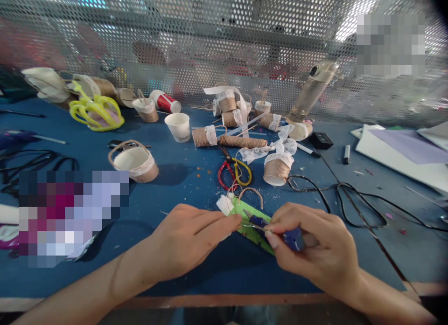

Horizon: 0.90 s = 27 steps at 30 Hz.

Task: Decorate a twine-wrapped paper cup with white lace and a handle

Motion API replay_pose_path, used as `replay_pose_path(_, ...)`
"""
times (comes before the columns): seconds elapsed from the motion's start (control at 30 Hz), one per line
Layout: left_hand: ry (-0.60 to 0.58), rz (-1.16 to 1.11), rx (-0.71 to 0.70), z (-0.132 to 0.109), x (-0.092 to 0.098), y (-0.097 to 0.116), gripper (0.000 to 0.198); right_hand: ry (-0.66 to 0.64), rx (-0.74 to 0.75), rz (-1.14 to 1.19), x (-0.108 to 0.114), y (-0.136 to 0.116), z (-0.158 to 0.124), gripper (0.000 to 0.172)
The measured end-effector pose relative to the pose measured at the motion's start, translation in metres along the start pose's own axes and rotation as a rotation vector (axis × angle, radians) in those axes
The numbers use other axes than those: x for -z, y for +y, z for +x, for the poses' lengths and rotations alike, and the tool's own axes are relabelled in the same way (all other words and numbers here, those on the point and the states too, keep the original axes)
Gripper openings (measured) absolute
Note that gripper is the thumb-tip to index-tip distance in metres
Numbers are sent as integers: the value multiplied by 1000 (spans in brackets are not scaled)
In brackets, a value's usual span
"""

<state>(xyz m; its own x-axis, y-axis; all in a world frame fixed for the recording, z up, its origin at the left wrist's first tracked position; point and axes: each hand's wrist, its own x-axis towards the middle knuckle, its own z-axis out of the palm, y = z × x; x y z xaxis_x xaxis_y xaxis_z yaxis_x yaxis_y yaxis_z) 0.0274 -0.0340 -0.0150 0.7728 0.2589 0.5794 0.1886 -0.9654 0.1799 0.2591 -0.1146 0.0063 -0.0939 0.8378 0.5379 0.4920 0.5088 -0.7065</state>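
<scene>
My left hand is closed, its fingertips pressed together on one end of a short thin strand of twine. The other end is pinched between the thumb and forefinger of my right hand. Under and behind the strand is a blue glue gun with a pointed metal nozzle, partly hidden by my right fingers. It lies over a green strip of card. A curled piece of twine and a white scrap sit at the card's far end.
Red-and-yellow-handled scissors lie beyond the card. A twine-wrapped cup with lace, a handled cup basket, a white paper cup and a twine spool stand farther back. A black cable loops at right.
</scene>
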Motion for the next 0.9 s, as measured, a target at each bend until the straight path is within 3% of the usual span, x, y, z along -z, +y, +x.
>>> replay_pose_path(0.1,-5,-101,85,-1,-4,0,20,-39,-44,15,1,3,0,16)
replay_pose_path(0.33,-128,-653,389,2,-10,4,19,-54,-18,58,2,7,1,10)
replay_pose_path(0.9,-275,-1049,804,15,-8,15,25,-1,-22,-67,1,9,-2,6)
